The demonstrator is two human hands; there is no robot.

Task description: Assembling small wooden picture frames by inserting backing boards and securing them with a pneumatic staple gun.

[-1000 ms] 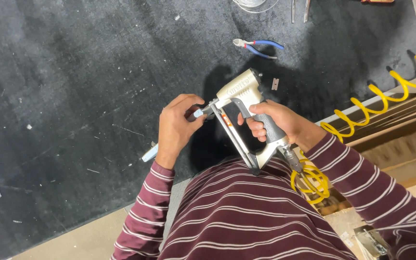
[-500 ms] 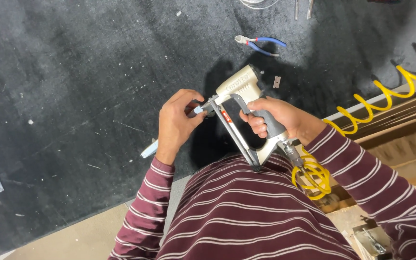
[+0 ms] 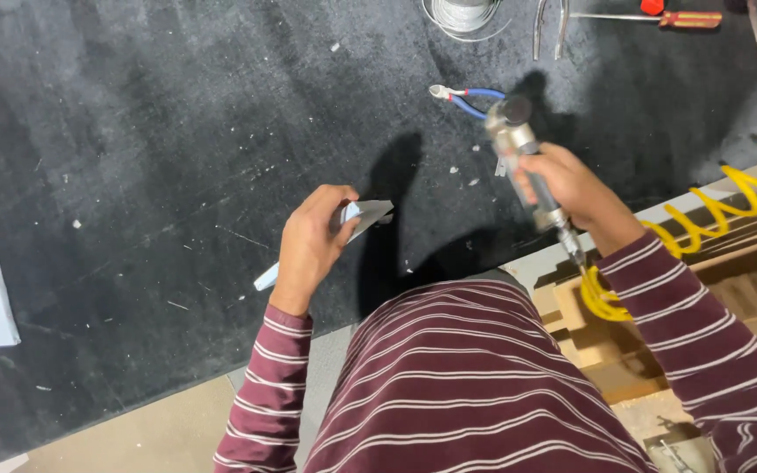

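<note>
Grey air stapler (image 3: 519, 149) in right hand (image 3: 571, 188); left hand (image 3: 313, 241) pinches staple strip (image 3: 363, 215)

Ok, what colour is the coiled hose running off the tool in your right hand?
Yellow. The coiled hose shows best in the head view, trailing from the tool in the right hand.

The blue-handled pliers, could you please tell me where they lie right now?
In the head view, the blue-handled pliers lie on the dark mat, just left of the air stapler in the right hand.
</note>
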